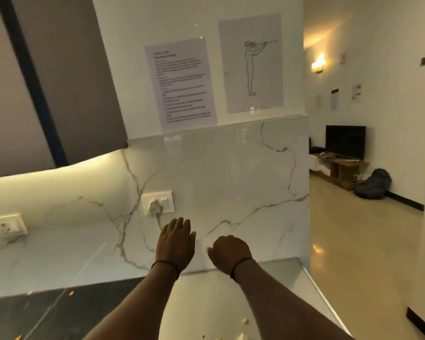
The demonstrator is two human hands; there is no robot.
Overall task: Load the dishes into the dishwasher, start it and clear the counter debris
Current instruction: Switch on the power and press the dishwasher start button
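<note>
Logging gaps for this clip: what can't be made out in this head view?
- Dishwasher and dishes: outside the frame.
- Printed sheet on the wall: text too blurred to read.
- Right hand: fingers curl away behind its back, so whether its grip holds anything is hidden.
- Counter debris: small yellowish bits, too small to identify, partly cut off by the bottom edge.
- Left hand: fingertips blurred.
</note>
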